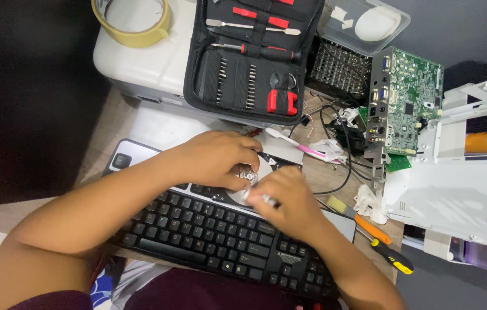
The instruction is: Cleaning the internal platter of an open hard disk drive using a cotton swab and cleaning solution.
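Note:
My left hand (215, 158) rests over a small shiny metal part (248, 175), with thumb and fingers pinching it. It sits on a round silvery disc (262, 172) of an opened drive lying behind the black keyboard (209, 229). My right hand (286, 198) is blurred and closed on a thin tool with a pale shaft (260, 198), its tip close to the shiny part. Both forearms cross over the keyboard.
An open black tool case (249, 57) with red-handled tools lies on a white device (146, 63), beside a tape roll (134, 23). A green circuit board (407, 100), tangled cables, a white plastic housing (456, 195), a pink-white toothbrush (304, 146) and screwdrivers (384, 247) lie at right.

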